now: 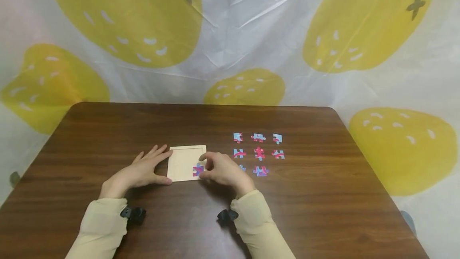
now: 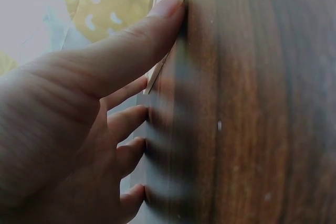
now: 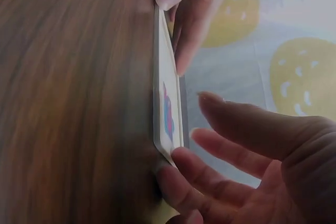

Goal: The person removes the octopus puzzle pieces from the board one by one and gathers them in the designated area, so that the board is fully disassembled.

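A square wooden puzzle tray point(image 1: 181, 163) lies on the table. A purple, pink and blue jigsaw piece point(image 1: 197, 170) sits in its near right corner; the right wrist view shows the piece point(image 3: 168, 116) lying flat in the tray. My left hand point(image 1: 143, 171) rests at the tray's left side with fingers spread, its thumb point(image 2: 167, 6) touching the near left edge. My right hand point(image 1: 224, 169) is at the tray's right side, fingers loosely bent beside the piece. In the right wrist view its thumb is raised apart from the fingers, and nothing is pinched between them.
Several loose jigsaw pieces lie in rows right of the tray, among them a pink piece point(image 1: 259, 153) and a purple one point(image 1: 260, 171). My right hand partly covers a blue piece point(image 1: 242, 168). A patterned cloth point(image 1: 230, 31) hangs behind the brown table point(image 1: 323, 211).
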Tool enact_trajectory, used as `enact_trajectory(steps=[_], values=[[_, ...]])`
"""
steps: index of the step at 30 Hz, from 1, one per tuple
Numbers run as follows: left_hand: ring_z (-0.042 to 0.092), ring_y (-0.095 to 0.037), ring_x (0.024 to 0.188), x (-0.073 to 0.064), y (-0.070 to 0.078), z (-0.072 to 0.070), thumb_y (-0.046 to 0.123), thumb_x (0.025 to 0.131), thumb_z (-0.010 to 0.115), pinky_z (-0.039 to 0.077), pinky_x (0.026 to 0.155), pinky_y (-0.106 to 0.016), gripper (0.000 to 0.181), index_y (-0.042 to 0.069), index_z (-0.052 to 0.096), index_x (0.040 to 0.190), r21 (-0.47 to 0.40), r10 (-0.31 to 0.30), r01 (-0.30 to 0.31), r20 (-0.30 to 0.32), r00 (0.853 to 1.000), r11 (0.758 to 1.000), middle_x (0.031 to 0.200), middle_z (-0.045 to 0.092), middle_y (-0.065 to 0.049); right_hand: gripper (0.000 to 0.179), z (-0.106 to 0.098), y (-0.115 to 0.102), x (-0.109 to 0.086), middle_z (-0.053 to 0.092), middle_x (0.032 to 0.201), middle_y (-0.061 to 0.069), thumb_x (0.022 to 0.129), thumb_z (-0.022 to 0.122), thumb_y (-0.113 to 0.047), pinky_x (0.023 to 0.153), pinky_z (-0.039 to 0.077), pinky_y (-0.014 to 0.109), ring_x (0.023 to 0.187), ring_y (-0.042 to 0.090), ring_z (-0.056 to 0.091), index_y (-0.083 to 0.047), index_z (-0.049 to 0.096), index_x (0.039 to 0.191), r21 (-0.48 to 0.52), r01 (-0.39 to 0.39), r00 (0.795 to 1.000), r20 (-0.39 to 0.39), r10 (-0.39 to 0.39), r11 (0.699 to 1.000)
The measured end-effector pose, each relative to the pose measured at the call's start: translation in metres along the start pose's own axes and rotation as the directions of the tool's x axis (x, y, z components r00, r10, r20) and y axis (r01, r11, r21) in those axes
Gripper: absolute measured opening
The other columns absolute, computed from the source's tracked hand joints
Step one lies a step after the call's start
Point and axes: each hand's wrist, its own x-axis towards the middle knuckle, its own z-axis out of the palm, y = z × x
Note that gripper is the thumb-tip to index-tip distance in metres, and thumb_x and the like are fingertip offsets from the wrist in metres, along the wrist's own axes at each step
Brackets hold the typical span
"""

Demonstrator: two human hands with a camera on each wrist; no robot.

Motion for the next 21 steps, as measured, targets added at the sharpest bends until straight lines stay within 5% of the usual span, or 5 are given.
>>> enact_trajectory(steps=[7, 21], values=[[0.004, -0.044, 0.146, 0.000, 0.001, 0.000, 0.052, 0.079, 0.076, -0.004, 0.108, -0.068, 0.096, 0.009, 0.032, 0.153, -0.004, -0.020, 0.020, -0.003, 1.000, 1.000, 0.160, 0.015, -0.022, 0.043, 0.007, 0.000, 0.009, 0.058, 0.081, -0.001, 0.079, 0.083, -0.017, 0.063, 0.045, 0.026, 0.069, 0.011, 0.054, -0.009, 0.065, 0.116, 0.010, -0.058, 0.998, 0.018, 0.058, 0.998], [-0.004, -0.049, 0.144, 0.001, 0.002, -0.001, 0.055, 0.077, 0.076, -0.008, 0.099, -0.077, 0.097, 0.015, 0.034, 0.153, 0.008, -0.089, 0.089, 0.003, 0.996, 0.996, 0.161, 0.015, -0.016, 0.036, 0.013, 0.001, 0.013, 0.057, 0.077, 0.000, 0.080, 0.081, -0.010, 0.067, 0.043, 0.029, 0.068, 0.012, 0.052, -0.011, 0.062, 0.110, -0.019, -0.053, 0.999, -0.003, 0.053, 0.998]])
